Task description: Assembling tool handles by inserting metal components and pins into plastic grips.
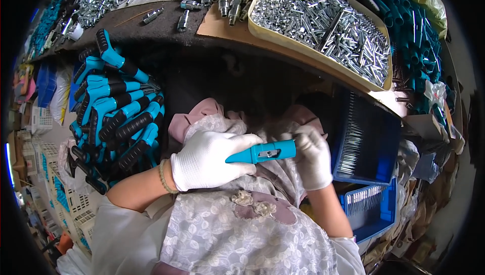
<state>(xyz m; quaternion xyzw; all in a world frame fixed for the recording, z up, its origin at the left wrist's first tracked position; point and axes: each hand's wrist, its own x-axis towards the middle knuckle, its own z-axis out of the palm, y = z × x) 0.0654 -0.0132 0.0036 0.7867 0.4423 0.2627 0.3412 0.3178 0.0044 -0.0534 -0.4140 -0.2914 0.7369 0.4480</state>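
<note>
cluttered workbench (pixel 166 27); both gloved hands grip teal handle (pixel 262 152).

My left hand (pixel 209 159), in a white glove, curls shut in front of my lap, forearm bare. My right hand (pixel 312 156), gloved too, closes opposite it, fingers bent inward.

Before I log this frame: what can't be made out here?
Head view only:
- Teal handle: its right end is hidden inside the right hand.
- Left hand: the glove hides its grip underneath.
- Blue bin: contents too small to identify.
- Metal parts in the tray: too small to tell apart.
</note>
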